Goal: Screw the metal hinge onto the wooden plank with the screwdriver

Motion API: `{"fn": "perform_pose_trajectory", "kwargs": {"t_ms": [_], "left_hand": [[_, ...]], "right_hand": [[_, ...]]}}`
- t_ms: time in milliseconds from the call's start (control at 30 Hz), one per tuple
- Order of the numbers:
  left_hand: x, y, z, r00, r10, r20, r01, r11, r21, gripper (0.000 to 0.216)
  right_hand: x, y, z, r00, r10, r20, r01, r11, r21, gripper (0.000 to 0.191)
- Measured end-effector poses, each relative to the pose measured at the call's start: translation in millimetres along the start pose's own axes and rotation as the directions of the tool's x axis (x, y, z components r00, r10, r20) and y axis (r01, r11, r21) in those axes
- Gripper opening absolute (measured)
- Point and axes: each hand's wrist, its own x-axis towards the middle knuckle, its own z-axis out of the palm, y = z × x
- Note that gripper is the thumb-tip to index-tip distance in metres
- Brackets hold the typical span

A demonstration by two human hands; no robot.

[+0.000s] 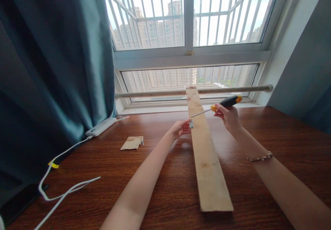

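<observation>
A long pale wooden plank (207,154) lies lengthwise on the dark wooden table (160,175), its far end resting against a rail under the window. My left hand (179,128) is closed in a pinch on a small metal bracket (191,123) at the plank's left edge. My right hand (229,116) grips a screwdriver (224,103) with a black and orange handle. Its thin shaft points left and down, with the tip just above the bracket.
A small wood offcut (131,143) with a metal piece beside it lies on the table to the left. A white power bank (100,126) and white cable (64,188) sit near the teal curtain (51,68). A horizontal rail (155,93) runs below the window.
</observation>
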Motion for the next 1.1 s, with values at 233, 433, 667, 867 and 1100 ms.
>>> {"fn": "perform_pose_trajectory", "kwargs": {"t_ms": [233,433,667,867,1100], "left_hand": [[0,-2,-2,0.997,0.039,0.061,-0.04,0.999,0.028,0.033],[-1,-2,1,0.995,0.099,0.022,-0.1,0.994,0.036,0.032],[-4,-1,6,0.991,0.132,0.009,-0.132,0.991,0.03,0.029],[-5,0,13,0.99,0.127,-0.059,-0.126,0.992,0.024,0.017],[-2,-2,16,0.984,0.128,-0.126,-0.125,0.992,0.031,0.012]], "right_hand": [[-7,-4,7,0.998,-0.055,0.003,0.055,0.992,-0.113,0.024],[-6,-6,8,0.998,-0.062,-0.001,0.061,0.989,-0.138,0.024],[-12,-11,13,0.991,-0.131,-0.004,0.127,0.964,-0.233,0.021],[-14,-14,14,0.994,-0.106,-0.005,0.102,0.965,-0.243,0.021],[-14,-13,12,0.983,-0.179,-0.048,0.163,0.957,-0.24,0.02]]}}
